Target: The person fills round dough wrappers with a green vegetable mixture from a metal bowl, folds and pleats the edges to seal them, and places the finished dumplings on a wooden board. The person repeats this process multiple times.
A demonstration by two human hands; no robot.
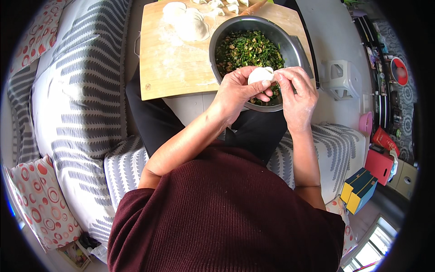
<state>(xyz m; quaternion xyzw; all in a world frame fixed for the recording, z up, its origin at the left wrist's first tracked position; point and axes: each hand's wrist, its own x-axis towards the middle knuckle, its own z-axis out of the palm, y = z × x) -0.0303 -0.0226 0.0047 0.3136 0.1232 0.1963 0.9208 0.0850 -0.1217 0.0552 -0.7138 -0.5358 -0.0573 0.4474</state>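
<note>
Together, the left hand (232, 92) and the right hand (300, 97) are meeting over the near side of a metal bowl (291, 49), both closing on one small dough wrapper (259, 76). The left is holding the white wrapper from its left side, thumb lying across the near part, while the right is pinching the right edge, where a fold is showing. Whether the wrapper is containing anything, one cannot tell. Beneath, the bowl is holding a chopped green filling (251, 49) with pale brown bits, and it is sitting on the right part of a wooden board (165, 81), its near rim jutting past the board's edge. Farther left, pale dough rounds (194, 27) are lying in overlapping piles, and several shaped dumplings (232, 8) are resting near the far edge, beside a tapering orange-brown stick (254, 7). Off to the right, a white stool (343, 80) is standing on the floor (327, 38).
</note>
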